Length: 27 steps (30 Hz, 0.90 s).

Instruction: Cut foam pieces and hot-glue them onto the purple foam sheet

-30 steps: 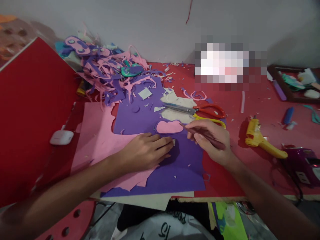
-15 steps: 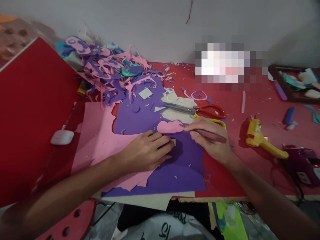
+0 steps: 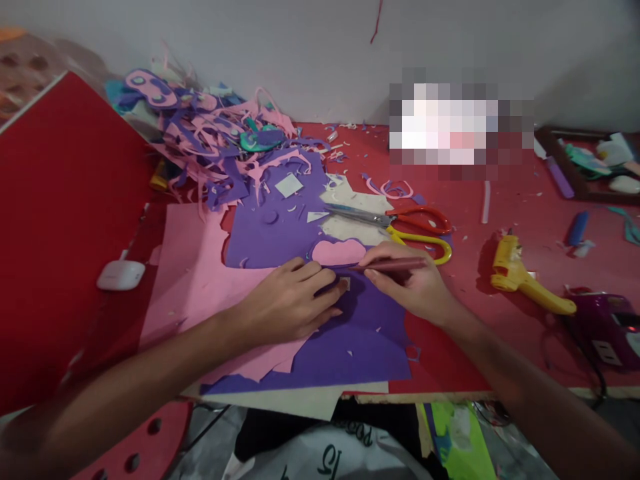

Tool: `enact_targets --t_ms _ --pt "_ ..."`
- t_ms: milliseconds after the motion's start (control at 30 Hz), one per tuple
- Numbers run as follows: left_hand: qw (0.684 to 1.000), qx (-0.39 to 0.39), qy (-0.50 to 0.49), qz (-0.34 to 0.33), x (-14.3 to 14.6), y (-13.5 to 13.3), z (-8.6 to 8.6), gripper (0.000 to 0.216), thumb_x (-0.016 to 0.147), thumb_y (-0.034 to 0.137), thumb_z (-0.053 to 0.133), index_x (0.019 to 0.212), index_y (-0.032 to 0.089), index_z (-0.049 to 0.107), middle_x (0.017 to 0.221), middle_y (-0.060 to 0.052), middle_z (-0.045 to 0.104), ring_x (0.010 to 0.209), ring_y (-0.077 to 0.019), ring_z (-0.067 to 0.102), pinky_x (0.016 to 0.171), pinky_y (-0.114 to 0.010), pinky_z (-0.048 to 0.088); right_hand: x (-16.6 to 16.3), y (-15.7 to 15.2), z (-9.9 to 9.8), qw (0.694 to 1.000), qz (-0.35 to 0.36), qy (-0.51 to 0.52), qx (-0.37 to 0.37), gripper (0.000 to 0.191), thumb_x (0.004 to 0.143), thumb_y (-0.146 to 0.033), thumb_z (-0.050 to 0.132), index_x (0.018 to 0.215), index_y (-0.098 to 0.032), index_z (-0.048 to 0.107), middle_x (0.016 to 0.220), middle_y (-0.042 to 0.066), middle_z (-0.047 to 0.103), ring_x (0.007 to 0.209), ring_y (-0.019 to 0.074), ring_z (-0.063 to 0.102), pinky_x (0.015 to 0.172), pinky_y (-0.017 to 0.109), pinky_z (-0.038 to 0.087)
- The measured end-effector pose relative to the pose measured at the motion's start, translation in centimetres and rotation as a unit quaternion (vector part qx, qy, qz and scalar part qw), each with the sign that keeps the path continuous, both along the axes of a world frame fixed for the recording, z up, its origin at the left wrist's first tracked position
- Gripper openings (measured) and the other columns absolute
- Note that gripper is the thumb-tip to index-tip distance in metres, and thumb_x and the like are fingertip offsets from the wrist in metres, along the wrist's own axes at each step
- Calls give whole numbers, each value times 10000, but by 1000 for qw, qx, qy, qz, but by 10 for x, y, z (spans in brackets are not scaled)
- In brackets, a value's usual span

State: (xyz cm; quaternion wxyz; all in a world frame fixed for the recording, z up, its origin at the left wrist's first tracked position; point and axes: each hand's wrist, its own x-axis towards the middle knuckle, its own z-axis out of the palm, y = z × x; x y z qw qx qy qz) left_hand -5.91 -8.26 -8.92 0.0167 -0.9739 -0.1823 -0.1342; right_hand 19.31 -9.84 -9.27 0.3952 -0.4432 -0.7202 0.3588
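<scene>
A pink cloud-shaped foam piece (image 3: 339, 253) lies on the purple foam sheet (image 3: 370, 333), with a purple border around it. My right hand (image 3: 410, 277) grips a reddish-brown pen (image 3: 395, 265), its tip near the lower edge of the pink shape. My left hand (image 3: 300, 300) rests on the sheets just below that shape, fingers bent and partly spread. One of its fingertips touches a small pale square (image 3: 346, 285); what lies beneath the palm is hidden. A pink foam sheet (image 3: 195, 280) extends under my left forearm.
Red-and-yellow-handled scissors (image 3: 383, 220) lie just beyond my right hand. At right are a yellow glue gun (image 3: 525, 280) and a purple device (image 3: 607, 330). Foam scraps (image 3: 210, 133) are heaped at the back left. A red board (image 3: 65, 233) leans at left, beside a white case (image 3: 121, 274).
My right hand has moved slightly left, and the pen tip has shifted from the pink shape's right end to below its lower edge. The pen lies flatter. My left hand stays in place.
</scene>
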Motion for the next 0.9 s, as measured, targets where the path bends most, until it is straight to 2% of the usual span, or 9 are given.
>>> enact_targets --t_ms 100,167,733,900 --pt "1000 -13 6 8 0 0 0 331 1016 365 554 1264 154 613 1019 -82 677 872 -196 591 729 -354 405 -2 0 -2 999 -11 -11 -33 16 897 -214 644 912 -213 651 734 -20 622 571 111 519 508 240 390" --pt "1000 -23 11 14 0 0 0 326 1012 379 558 1248 164 625 1016 -83 673 862 -199 587 733 -355 405 -2 0 -2 999 -7 -20 -44 12 888 -219 643 897 -210 643 720 -22 609 562 106 500 487 232 368" --pt "997 -77 -6 20 -1 1 -3 303 1018 362 537 1216 172 665 1074 -102 671 907 -220 589 789 -370 433 -4 1 -2 998 14 -43 -47 28 877 -206 629 882 -216 654 731 -21 623 594 115 515 537 245 399" --pt "995 -93 -16 19 -1 2 -1 294 1014 351 544 1197 166 682 1087 -113 672 937 -224 590 818 -376 449 -4 1 -2 998 16 -43 -43 25 865 -200 634 869 -217 651 777 -3 652 664 136 563 576 256 434"
